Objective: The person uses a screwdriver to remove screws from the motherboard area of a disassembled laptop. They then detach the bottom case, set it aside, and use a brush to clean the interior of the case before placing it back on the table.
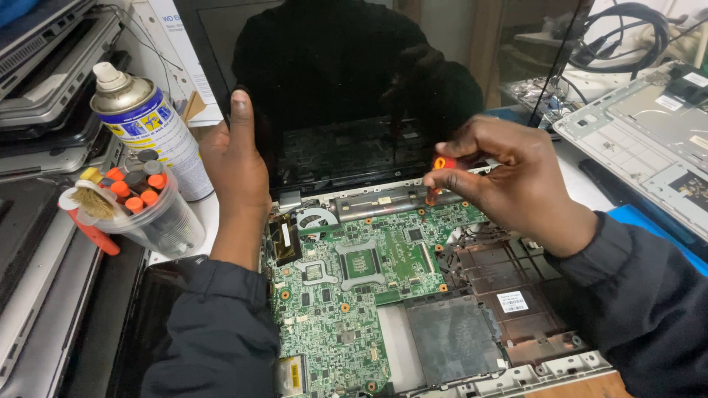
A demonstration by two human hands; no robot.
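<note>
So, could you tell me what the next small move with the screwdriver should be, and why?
Probably turn the orange-handled screwdriver in place. The right hand holds it upright with its tip down at the silver hinge bracket, while the left hand braces the edge of the dark laptop screen, so the screen looks steadied for working that spot.

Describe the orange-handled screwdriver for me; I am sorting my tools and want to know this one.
The orange-handled screwdriver is small, with an orange plastic-looking grip and a dark centre in its round end cap. It stands nearly upright, its tip down at the grey metal hinge bar of the opened laptop, just above the green circuit board. The right hand pinches it between fingers and thumb, hiding most of the handle and shaft.
</note>
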